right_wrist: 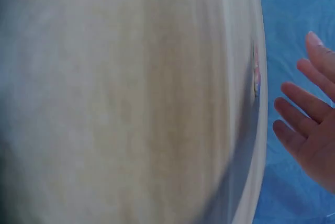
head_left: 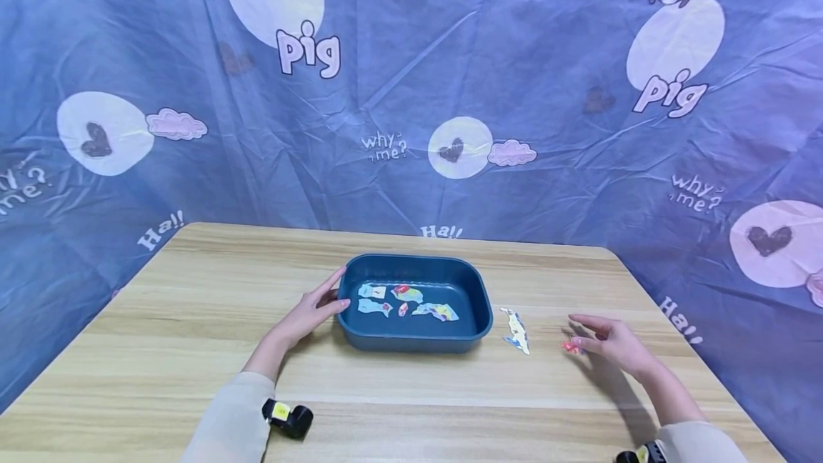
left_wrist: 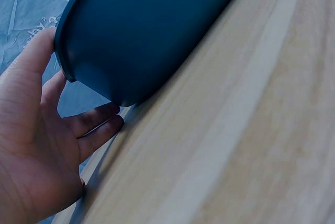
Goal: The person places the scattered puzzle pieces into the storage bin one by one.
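A dark blue rectangular tray [head_left: 414,344] with deep sides stands near the middle of the table. My left hand [head_left: 308,316] holds its left end, thumb over the rim and other fingers against the outer wall. In the left wrist view two fingertips touch the tray [left_wrist: 141,30] low down, close to the tabletop. Several colourful flat paper-like pieces lie inside, one of them blue and yellow [head_left: 436,311]. Over a small red piece [head_left: 570,346] on the table hovers my right hand [head_left: 617,345]. The right wrist view shows its fingers [right_wrist: 303,98] spread, apart from that piece [right_wrist: 256,72].
Between the tray and my right hand lies a long white and blue piece [head_left: 516,332]. Behind the wooden table [head_left: 411,420] hangs a blue printed cloth [head_left: 386,91], which also runs down both sides.
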Demonstrator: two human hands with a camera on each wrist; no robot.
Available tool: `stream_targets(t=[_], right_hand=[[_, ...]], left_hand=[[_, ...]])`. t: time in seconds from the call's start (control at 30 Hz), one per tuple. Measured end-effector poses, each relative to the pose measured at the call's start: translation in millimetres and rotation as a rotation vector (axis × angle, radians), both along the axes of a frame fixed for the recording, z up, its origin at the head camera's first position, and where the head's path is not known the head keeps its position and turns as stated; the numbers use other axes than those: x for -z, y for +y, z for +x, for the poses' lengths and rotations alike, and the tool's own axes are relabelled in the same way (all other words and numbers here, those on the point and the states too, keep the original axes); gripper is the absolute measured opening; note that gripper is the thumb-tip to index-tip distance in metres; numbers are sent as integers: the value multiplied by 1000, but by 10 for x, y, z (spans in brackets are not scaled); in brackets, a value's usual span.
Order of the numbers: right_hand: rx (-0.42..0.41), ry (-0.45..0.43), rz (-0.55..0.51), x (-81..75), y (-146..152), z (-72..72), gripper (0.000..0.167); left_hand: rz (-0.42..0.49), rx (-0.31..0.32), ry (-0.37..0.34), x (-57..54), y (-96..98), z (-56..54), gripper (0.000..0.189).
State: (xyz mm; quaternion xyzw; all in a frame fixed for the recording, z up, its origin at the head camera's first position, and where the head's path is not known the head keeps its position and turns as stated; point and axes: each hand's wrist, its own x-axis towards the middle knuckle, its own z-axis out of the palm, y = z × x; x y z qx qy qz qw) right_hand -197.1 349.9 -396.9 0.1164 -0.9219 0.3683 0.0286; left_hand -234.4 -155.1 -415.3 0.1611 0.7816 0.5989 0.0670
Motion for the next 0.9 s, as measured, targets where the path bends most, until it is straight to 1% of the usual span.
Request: stream_targets(t=[0.07, 0.13, 0.23, 0.37, 0.5, 0.73, 0.9], right_hand=[[9, -13, -2, 27, 14, -5, 49], [1, -17, 1, 62, 33, -13, 49], [10, -6, 37, 111, 57, -14, 48], [27, 19, 84, 152, 76, -6, 46], [26, 38, 91, 181, 89, -6, 47], [17, 116, 164, 239, 109, -9, 43], [22, 135, 159, 261, 105, -12, 41]], left_hand=[[-2, -4, 5, 64, -15, -43, 64], [-6, -13, 5, 122, -31, -83, 65], [4, -9, 16, 154, -34, -98, 65], [20, -3, 27, 150, -30, -92, 66], [17, -10, 31, 144, -22, -88, 66], [25, -11, 21, 145, -17, -87, 66], [22, -14, 29, 152, -18, -93, 65]])
